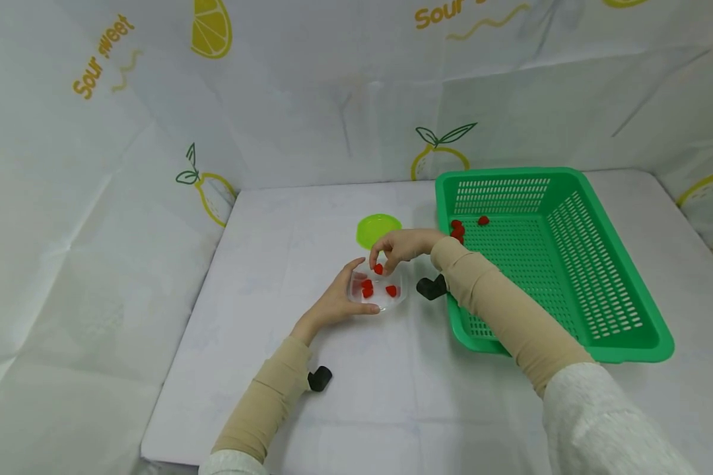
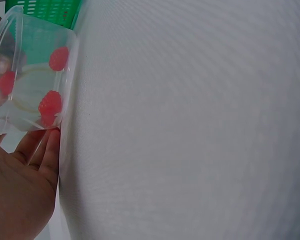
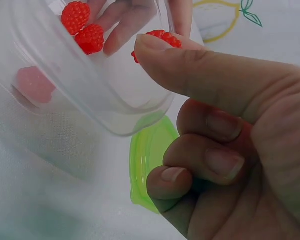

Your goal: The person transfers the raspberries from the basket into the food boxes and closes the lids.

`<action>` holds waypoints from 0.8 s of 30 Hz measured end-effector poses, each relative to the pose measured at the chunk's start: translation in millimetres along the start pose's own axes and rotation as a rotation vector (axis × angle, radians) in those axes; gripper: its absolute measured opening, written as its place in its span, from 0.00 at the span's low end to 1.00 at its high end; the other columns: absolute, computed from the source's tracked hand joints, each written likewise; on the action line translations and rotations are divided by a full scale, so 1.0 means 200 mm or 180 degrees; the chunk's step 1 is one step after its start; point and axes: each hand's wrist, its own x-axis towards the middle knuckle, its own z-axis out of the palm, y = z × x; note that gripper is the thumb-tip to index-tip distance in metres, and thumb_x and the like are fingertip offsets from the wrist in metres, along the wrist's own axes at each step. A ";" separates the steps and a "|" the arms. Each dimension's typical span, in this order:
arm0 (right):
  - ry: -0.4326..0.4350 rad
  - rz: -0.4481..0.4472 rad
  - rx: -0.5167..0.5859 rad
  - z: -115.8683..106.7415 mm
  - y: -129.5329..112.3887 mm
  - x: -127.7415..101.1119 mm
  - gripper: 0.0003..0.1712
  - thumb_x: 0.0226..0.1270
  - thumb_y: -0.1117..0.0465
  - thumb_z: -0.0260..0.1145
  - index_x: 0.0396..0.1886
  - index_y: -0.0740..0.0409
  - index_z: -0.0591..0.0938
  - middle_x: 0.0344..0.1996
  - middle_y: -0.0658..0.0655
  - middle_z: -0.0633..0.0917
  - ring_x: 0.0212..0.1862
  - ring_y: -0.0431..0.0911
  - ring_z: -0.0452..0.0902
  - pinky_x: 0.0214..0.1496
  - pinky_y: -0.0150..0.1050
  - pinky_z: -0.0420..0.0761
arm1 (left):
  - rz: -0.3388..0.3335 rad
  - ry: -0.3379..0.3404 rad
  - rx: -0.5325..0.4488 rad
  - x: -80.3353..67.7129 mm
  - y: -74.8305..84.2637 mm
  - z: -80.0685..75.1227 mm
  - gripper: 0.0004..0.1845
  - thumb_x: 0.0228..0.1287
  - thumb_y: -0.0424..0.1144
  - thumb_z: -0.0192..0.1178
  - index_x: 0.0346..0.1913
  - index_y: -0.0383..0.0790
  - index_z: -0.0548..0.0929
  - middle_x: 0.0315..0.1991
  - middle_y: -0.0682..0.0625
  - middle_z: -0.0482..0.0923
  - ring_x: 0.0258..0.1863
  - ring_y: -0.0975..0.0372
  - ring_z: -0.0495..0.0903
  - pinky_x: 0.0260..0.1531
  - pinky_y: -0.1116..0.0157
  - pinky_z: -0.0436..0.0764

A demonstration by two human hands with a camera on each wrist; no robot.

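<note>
My left hand [image 1: 335,301] holds a clear plastic container [image 2: 36,37], its thumb at the near side and its fingers round the far side. Several raspberries [image 3: 90,39] lie inside the container, seen through its wall in the left wrist view. Between thumb and forefinger, my right hand [image 1: 408,244] pinches another raspberry [image 3: 166,37] over the container's opening. The other right fingers are curled in toward the palm. Just beyond the container, a lime-green lid [image 1: 374,227] lies on the white-covered table.
A large green basket [image 1: 659,330] stands on the right, under my right forearm. Several raspberries [image 1: 483,220] lie in its far left corner. Black pieces [image 1: 432,287] sit beside both wrists. A lemon-printed white sheet [image 1: 309,119] hangs behind the table.
</note>
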 end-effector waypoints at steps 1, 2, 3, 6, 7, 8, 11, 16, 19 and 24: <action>-0.0006 0.0000 -0.0014 0.00 0.00 0.00 0.16 0.59 0.63 0.64 0.48 0.54 0.80 0.25 0.51 0.66 0.30 0.44 0.61 0.29 0.32 0.61 | 0.0000 0.0001 0.0001 0.00 0.00 0.00 0.54 0.43 0.55 0.72 0.71 0.62 0.49 0.63 0.50 0.66 0.66 0.57 0.62 0.67 0.47 0.61; -0.0006 0.0005 -0.0024 0.00 0.00 0.01 0.15 0.59 0.64 0.64 0.48 0.54 0.80 0.25 0.51 0.66 0.31 0.44 0.62 0.30 0.33 0.61 | -0.0004 0.0003 -0.0003 0.00 0.00 0.00 0.54 0.43 0.54 0.72 0.71 0.62 0.49 0.64 0.50 0.66 0.66 0.57 0.62 0.67 0.47 0.61; -0.0006 0.0009 -0.0033 0.00 0.00 0.01 0.15 0.59 0.64 0.64 0.48 0.54 0.81 0.26 0.51 0.67 0.32 0.45 0.62 0.31 0.33 0.62 | -0.0004 0.0006 -0.0008 0.00 0.00 0.00 0.54 0.43 0.54 0.72 0.71 0.61 0.49 0.63 0.51 0.66 0.66 0.58 0.62 0.67 0.47 0.61; -0.0009 0.0010 -0.0064 0.00 0.00 0.02 0.15 0.59 0.65 0.64 0.47 0.54 0.81 0.27 0.52 0.67 0.33 0.45 0.62 0.31 0.33 0.62 | -0.0008 0.0013 -0.0022 0.00 -0.01 -0.01 0.54 0.43 0.54 0.72 0.71 0.61 0.49 0.64 0.51 0.65 0.66 0.58 0.62 0.67 0.47 0.61; -0.0007 0.0016 -0.0078 0.00 -0.01 0.02 0.15 0.59 0.65 0.63 0.47 0.53 0.81 0.27 0.52 0.67 0.33 0.45 0.62 0.31 0.33 0.62 | -0.0004 0.0014 -0.0029 0.00 -0.01 -0.01 0.54 0.43 0.54 0.72 0.71 0.61 0.49 0.64 0.51 0.65 0.66 0.58 0.62 0.66 0.48 0.62; -0.0005 0.0023 -0.0092 0.00 -0.01 0.02 0.15 0.59 0.65 0.63 0.47 0.53 0.81 0.27 0.52 0.67 0.33 0.45 0.62 0.31 0.33 0.62 | -0.0008 0.0015 -0.0039 0.00 -0.01 -0.01 0.54 0.43 0.54 0.73 0.71 0.62 0.49 0.63 0.51 0.66 0.66 0.58 0.62 0.67 0.48 0.62; -0.0002 0.0057 -0.0126 0.00 -0.01 0.02 0.15 0.59 0.65 0.63 0.47 0.52 0.81 0.26 0.51 0.66 0.32 0.45 0.62 0.30 0.32 0.60 | 0.0010 0.0028 -0.0045 0.00 -0.01 -0.01 0.54 0.43 0.54 0.73 0.70 0.63 0.49 0.63 0.51 0.66 0.66 0.58 0.63 0.67 0.49 0.61; -0.0016 0.0113 -0.0138 0.01 -0.01 0.01 0.15 0.59 0.63 0.63 0.48 0.51 0.81 0.27 0.51 0.66 0.32 0.45 0.62 0.29 0.33 0.60 | 0.0027 0.0018 -0.0041 0.00 -0.01 -0.01 0.54 0.43 0.53 0.73 0.71 0.59 0.49 0.64 0.49 0.66 0.66 0.58 0.63 0.67 0.49 0.61; -0.0015 0.0140 -0.0118 0.01 -0.01 0.01 0.15 0.59 0.63 0.64 0.48 0.51 0.81 0.26 0.51 0.67 0.31 0.45 0.62 0.28 0.32 0.60 | 0.0024 0.0011 -0.0022 0.00 -0.01 -0.01 0.54 0.43 0.53 0.73 0.71 0.59 0.49 0.64 0.49 0.66 0.66 0.58 0.63 0.67 0.49 0.60; 0.0002 0.0101 -0.0140 0.01 -0.01 0.00 0.15 0.60 0.63 0.64 0.47 0.50 0.81 0.25 0.51 0.67 0.30 0.44 0.61 0.28 0.32 0.60 | 0.0026 0.0016 -0.0023 0.00 -0.01 0.00 0.54 0.43 0.53 0.73 0.71 0.59 0.49 0.64 0.49 0.66 0.66 0.57 0.63 0.67 0.49 0.61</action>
